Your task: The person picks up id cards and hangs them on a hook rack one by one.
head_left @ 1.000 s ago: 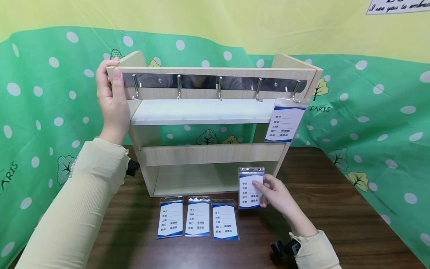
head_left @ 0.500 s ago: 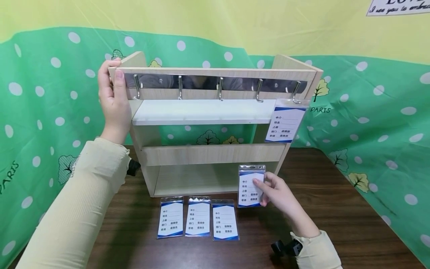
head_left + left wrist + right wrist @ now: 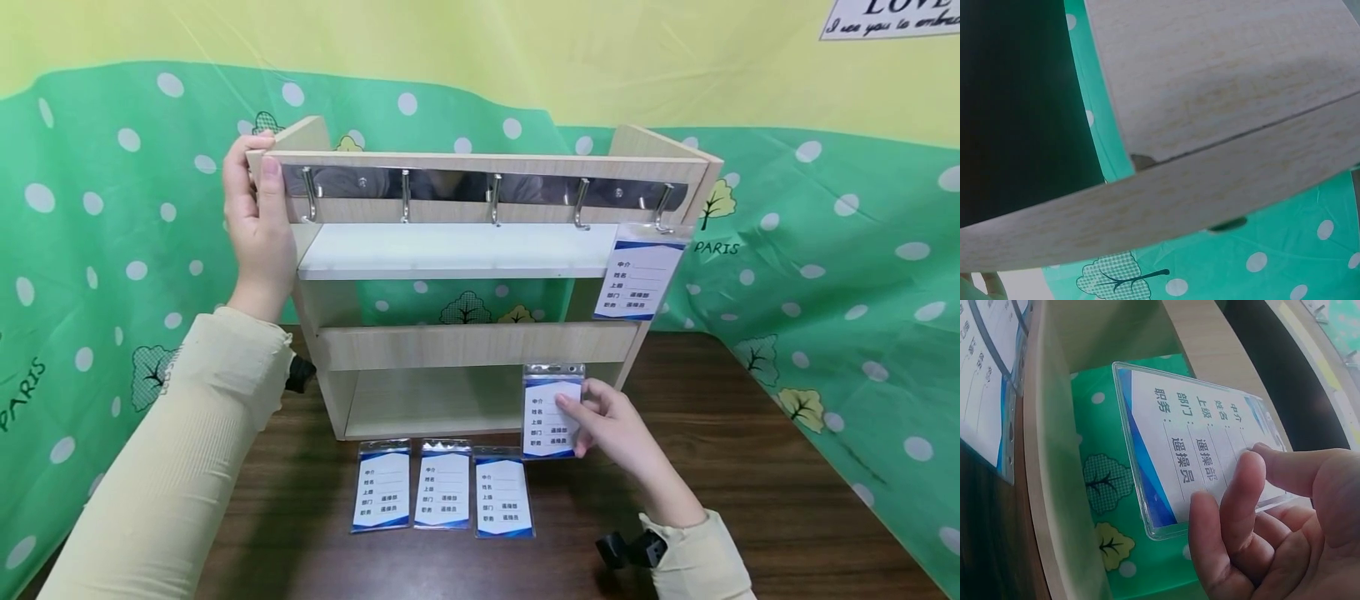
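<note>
My left hand grips the upper left corner of a pale wooden rack, thumb on the front face. In my right hand, a clear-sleeved name badge is pinched by its right side, upright before the rack's lower opening. The right wrist view shows thumb and fingers at the edge of this badge, its printed side visible. Another badge hangs from the rightmost metal hook. Three more badges lie in a row on the table: left, middle and right.
A shiny metal strip with several hooks runs across the rack's top front. Below it is a white shelf. Dark wooden table surrounds the rack, and a green dotted cloth hangs behind.
My right hand has lifted the held badge slightly and shifted it a little left. The left hand keeps its grip on the rack corner; the hanging badge and the table badges stay put.
</note>
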